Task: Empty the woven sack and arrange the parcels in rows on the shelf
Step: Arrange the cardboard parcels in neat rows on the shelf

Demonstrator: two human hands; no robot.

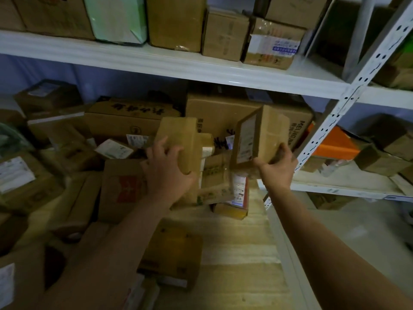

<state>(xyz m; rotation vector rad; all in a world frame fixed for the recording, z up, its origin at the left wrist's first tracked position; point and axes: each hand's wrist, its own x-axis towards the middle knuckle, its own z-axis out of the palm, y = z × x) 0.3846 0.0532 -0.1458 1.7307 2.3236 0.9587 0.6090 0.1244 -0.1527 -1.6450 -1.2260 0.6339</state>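
Note:
My left hand [166,168] grips a small brown cardboard parcel [181,135] by its near end, over the middle shelf. My right hand [278,165] holds a second brown parcel [261,135] from below, tilted, with its white label facing left. Both parcels hang just above a heap of other boxes on the wooden shelf board [241,240]. A flat brown parcel [172,251] lies alone near the shelf's front. The woven sack is not in view.
A large carton [223,113] and many jumbled boxes fill the back and left of the shelf. The upper shelf [178,63] carries a row of upright boxes. A white perforated post [348,104] stands on the right, with an orange box [333,142] beyond it.

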